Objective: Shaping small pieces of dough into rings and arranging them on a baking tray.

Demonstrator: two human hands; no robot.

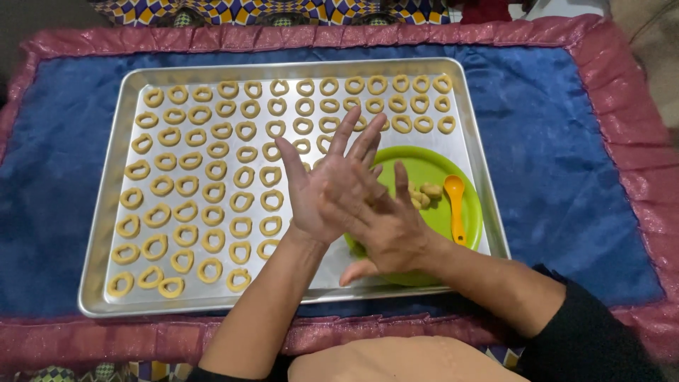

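Left hand (327, 185) and right hand (385, 223) pressed palm to palm above the green plate (424, 170), grip flat and open, apparently rolling dough; next move likely needs shaping a ring for the tray (117, 141) of dough rings (212, 191).

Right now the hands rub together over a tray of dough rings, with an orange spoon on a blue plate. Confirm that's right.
Not quite: the plate is green, not blue, as the head view shows. The left hand and right hand do press together over the tray of dough rings, orange spoon on the plate.
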